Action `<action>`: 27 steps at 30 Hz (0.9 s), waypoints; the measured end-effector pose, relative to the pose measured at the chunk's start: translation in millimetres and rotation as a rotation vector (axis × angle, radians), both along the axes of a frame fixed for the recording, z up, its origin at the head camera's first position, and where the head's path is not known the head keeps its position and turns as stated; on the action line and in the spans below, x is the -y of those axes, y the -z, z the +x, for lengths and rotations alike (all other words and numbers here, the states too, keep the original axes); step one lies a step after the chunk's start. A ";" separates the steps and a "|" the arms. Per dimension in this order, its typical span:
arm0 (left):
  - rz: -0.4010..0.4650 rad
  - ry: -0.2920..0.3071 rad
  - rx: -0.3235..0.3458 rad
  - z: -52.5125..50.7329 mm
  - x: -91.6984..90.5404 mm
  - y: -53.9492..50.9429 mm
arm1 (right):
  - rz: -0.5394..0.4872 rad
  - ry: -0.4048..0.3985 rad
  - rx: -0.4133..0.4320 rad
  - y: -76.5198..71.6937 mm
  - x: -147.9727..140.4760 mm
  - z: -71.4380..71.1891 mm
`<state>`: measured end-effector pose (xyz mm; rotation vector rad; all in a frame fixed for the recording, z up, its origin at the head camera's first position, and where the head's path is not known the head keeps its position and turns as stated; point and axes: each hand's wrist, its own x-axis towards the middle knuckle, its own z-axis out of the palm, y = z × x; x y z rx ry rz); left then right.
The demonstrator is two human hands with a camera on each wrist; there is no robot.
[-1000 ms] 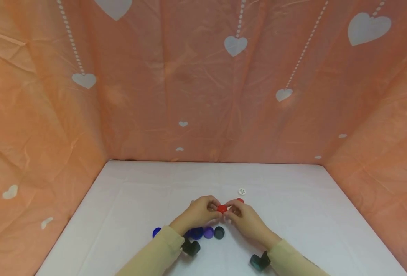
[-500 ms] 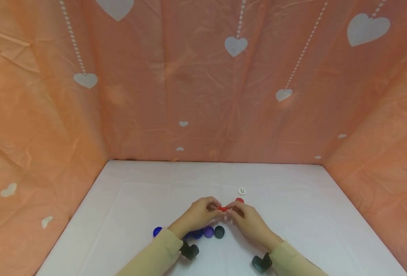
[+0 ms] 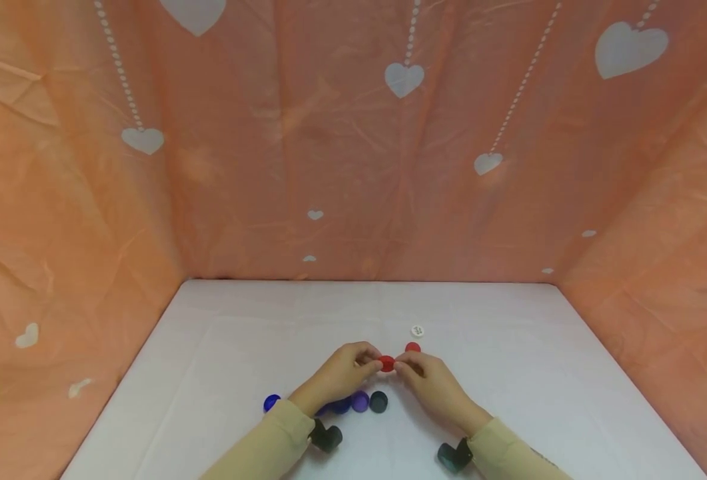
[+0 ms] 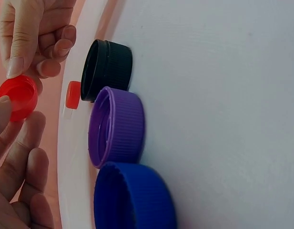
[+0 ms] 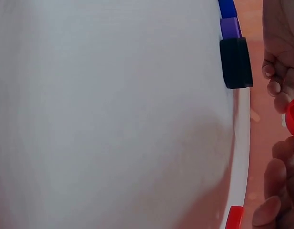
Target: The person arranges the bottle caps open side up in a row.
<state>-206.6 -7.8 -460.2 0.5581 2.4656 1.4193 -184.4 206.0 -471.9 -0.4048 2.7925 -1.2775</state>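
Between both hands, above the white table, a red bottle cap (image 3: pixel 386 363) is held. My left hand (image 3: pixel 342 375) pinches its left side; in the left wrist view the thumb lies against the cap's hollow inside. My right hand (image 3: pixel 436 383) pinches the opposite rim with thumb and fingers. A second red cap (image 3: pixel 412 347) lies on the table just beyond the right fingers. Nearer the person, a dark cap (image 4: pixel 113 67), a purple cap (image 4: pixel 120 126) and a blue cap (image 4: pixel 142 195) stand in a row, hollow sides visible in the left wrist view. My left forearm partly hides the row.
A small white button-like disc (image 3: pixel 417 331) lies farther back on the white table (image 3: pixel 257 320). Another blue cap (image 3: pixel 272 403) sits left of the left wrist. Dark wrist cameras hang under both sleeves. Orange cloth with pale hearts (image 3: pixel 404 80) encloses the table's back and sides.
The held red cap has been turned between the fingers: it went from a rounded face to nearly edge-on, and now shows an oval. Both hands stay almost in place.
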 end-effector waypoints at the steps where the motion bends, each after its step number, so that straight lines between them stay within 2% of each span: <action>1: -0.002 -0.002 -0.002 0.1 0.2 0.2 | 0.005 0.003 -0.001 0.0 0.3 -0.1; 10: 0.039 -0.024 -0.049 0.5 -0.4 3.1 | -0.019 0.032 -0.052 -0.5 3.4 -0.4; 16: 0.062 -0.037 -0.047 -0.2 -0.5 2.4 | -0.055 0.015 -0.097 -2.9 6.1 -0.7; 27: 0.064 -0.044 -0.015 -0.8 0.7 3.5 | -0.050 0.006 -0.065 -3.8 9.2 1.8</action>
